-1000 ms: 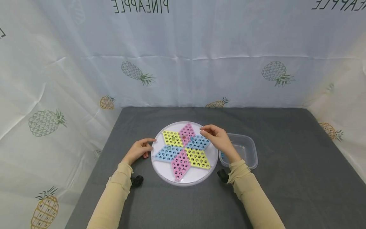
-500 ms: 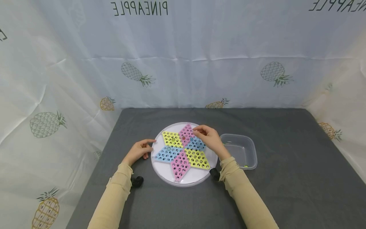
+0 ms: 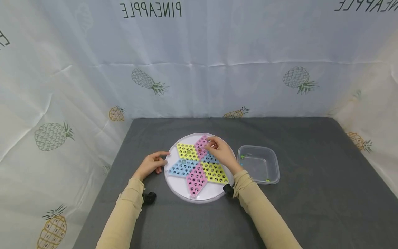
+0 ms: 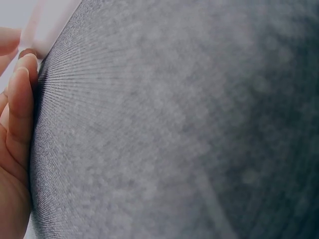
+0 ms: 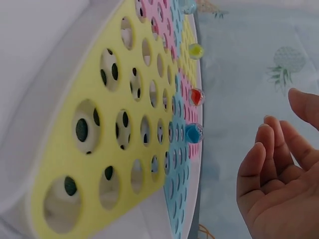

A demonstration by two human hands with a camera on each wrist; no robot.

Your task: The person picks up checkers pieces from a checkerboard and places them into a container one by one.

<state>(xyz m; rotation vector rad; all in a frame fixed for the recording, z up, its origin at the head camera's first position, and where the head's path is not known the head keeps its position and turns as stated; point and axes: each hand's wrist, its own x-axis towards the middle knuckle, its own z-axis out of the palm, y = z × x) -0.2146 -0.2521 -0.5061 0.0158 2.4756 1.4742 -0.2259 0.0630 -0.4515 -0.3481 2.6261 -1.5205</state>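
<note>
A round white Chinese checkers board [image 3: 178, 192] bears a star of pink, yellow and blue perforated panels. Over its upper right part hovers my right hand [image 3: 222, 154], fingers loosely bent, thumb apart; in the right wrist view no object shows between them. My left hand [image 3: 150, 163] touches the board's left rim with index finger and thumb extended, the other fingers bent. Glass marbles sit in holes: a red one [image 5: 197, 97], a blue one [image 5: 194, 133], a yellow-green one [image 5: 196, 51] and a pale blue one [image 5: 187, 6]. From the head camera, my right hand hides the blue marble.
Right of the board stands a clear plastic container [image 3: 275, 162] with a few small marbles, among them a green one [image 3: 242, 157]. Everything rests on a dark grey cloth-covered table [image 3: 311, 193]. A pineapple-print curtain [image 3: 199, 90] hangs behind and at both sides.
My right hand has moved left over the board, from the blue panel's right tip toward the pink panel, uncovering more of the container. My left hand stays at the rim.
</note>
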